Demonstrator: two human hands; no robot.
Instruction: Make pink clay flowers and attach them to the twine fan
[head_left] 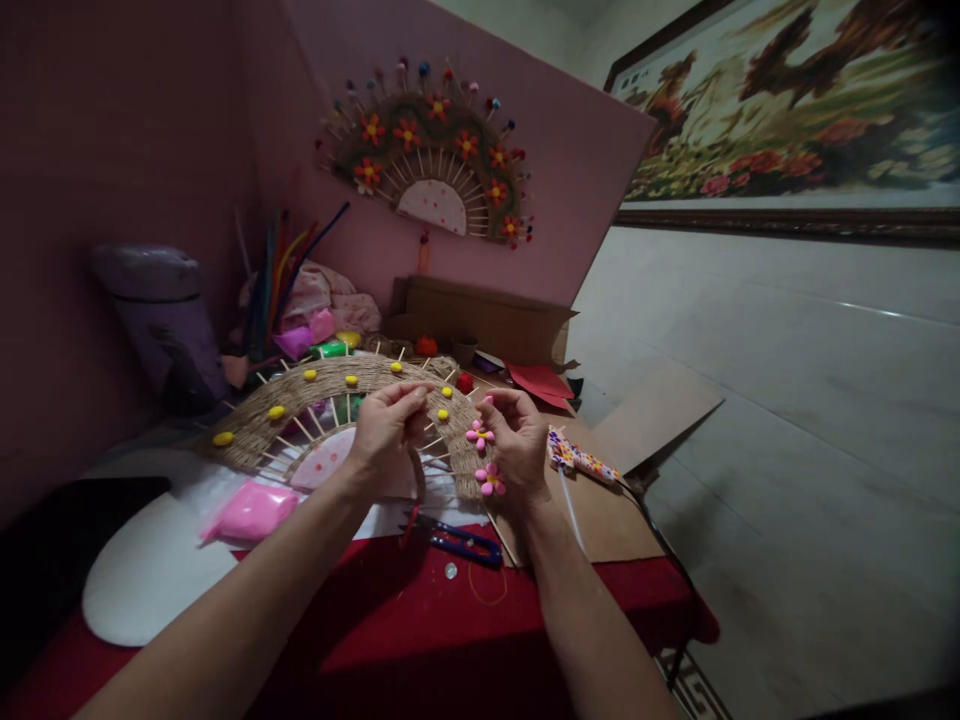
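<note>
A fan-shaped piece of woven twine on thin sticks lies on the table, with yellow ovals along it and pink flowers at its right end. My left hand is above the fan's middle, fingers pinched together; what they hold, if anything, is too small to tell. Just right of it, my right hand pinches a small pink piece between thumb and forefinger, over the fan's right end. A bag of pink clay rests at the fan's lower left.
Blue thread snips lie on the red cloth in front. Brown cardboard is at the right, a purple bottle at the left. Behind stands a pink board with a finished-looking fan.
</note>
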